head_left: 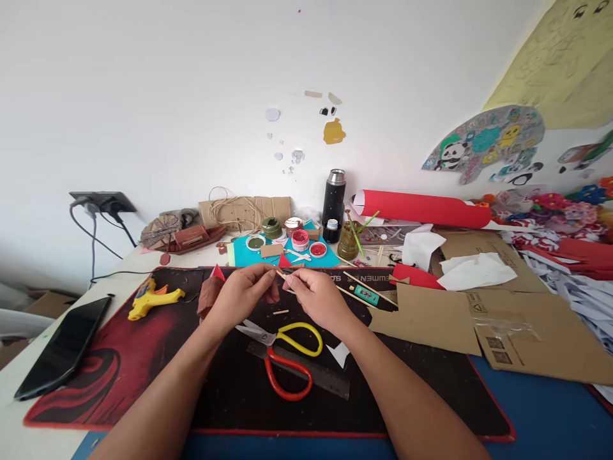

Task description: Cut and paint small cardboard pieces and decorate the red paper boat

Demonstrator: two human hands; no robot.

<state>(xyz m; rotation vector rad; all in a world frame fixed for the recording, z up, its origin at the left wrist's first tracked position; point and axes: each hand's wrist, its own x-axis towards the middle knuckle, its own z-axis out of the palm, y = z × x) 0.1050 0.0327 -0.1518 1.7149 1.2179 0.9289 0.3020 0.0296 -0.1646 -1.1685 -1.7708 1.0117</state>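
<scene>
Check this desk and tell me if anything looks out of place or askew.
The phone lies at the desk's left edge with its lower end close to the rim. The scissors lie open on the ruler, just below both hands, which pinch a thin stick. Nothing looks spilled.

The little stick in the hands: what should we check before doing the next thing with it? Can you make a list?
1. Thin wooden stick pinched at both ends by left hand and right hand: ok.
2. Stick whole, not cracked: cannot tell, too small.
3. Scissors lie on the black mat just under the hands, within easy reach: ok.
4. Scissors' blades shut: not ok, they lie partly open, tips toward the left wrist.
5. Glue gun lies off to the left, away from both hands: ok.
6. Phone sits near the table's left edge: not ok, could slide off.
</scene>
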